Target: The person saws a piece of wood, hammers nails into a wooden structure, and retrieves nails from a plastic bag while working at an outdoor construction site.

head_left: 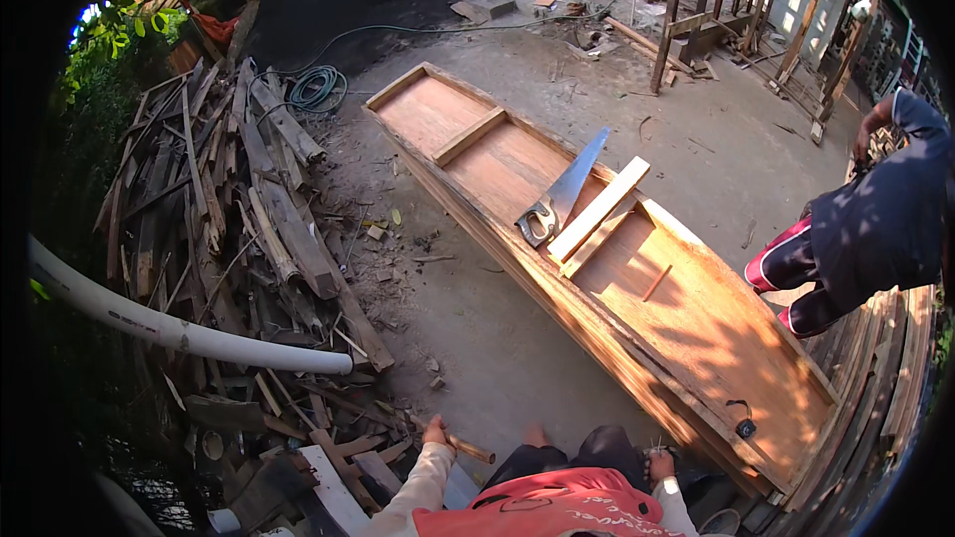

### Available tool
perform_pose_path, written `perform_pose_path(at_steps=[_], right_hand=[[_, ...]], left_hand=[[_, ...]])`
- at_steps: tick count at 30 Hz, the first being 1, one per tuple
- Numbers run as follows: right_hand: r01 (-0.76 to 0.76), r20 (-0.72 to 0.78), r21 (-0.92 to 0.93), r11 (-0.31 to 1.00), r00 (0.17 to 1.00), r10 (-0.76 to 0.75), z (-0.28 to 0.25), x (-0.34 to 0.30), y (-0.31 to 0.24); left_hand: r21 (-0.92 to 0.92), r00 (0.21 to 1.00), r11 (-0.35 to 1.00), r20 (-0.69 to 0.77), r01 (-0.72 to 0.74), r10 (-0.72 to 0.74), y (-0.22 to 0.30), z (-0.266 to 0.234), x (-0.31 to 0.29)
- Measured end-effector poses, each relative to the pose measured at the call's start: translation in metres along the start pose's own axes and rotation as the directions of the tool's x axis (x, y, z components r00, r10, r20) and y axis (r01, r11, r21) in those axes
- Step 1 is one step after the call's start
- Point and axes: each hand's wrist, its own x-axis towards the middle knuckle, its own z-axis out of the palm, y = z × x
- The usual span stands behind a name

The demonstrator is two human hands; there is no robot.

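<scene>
My left hand (435, 433) is closed round a round wooden handle (473, 449), whose thick end points to the right; I cannot make out what is at its other end. Close to my right thigh, my right hand (659, 467) is closed on a few thin, light slivers that look like nails. Ahead lies a long shallow wooden frame with a plywood panel (711, 313), stacked on others like it. Across it rest a handsaw (572, 189) and a short wood block (600, 209). A reddish stick (656, 283) and a black tape measure (744, 428) lie on the panel.
Scrap lumber (288, 209) is heaped at left, with a white pipe (229, 346) above it. A green hose (316, 88) coils near a dark sand pile (348, 0). Another person (870, 209) stands at right beside stacked planks (865, 378). Wooden posts (668, 30) rise behind.
</scene>
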Motion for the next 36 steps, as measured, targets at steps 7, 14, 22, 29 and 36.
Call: perform_pose_path(at_steps=[7, 14, 22, 29, 36], right_hand=[[0.249, 0.252, -0.049, 0.967, 0.940, -0.230, 0.162, 0.028, -0.330], [0.138, 0.465, -0.018, 0.990, 0.878, -0.114, 0.354, 0.172, -0.557], [0.071, 0.462, 0.073, 0.995, 0.882, -0.096, 0.573, 0.328, -0.761], [0.106, 0.185, -0.152, 0.983, 0.980, -0.077, 0.757, 0.421, -0.902], [0.174, -0.193, -0.464, 0.869, 0.937, -0.291, 0.785, 0.450, -0.999]], left_hand=[[-0.196, 0.997, 0.981, -0.080, 0.007, -0.023, 0.104, 0.124, -0.013], [-0.360, 0.975, 0.918, -0.203, -0.164, 0.095, 0.198, 0.188, 0.000], [-0.519, 0.922, 0.831, -0.387, -0.203, -0.016, 0.311, 0.207, 0.079], [-0.557, 0.894, 0.814, -0.263, 0.166, -0.363, 0.506, 0.232, 0.234], [-0.397, 0.965, 0.896, -0.241, -0.200, 0.108, 0.743, 0.455, 0.376]])
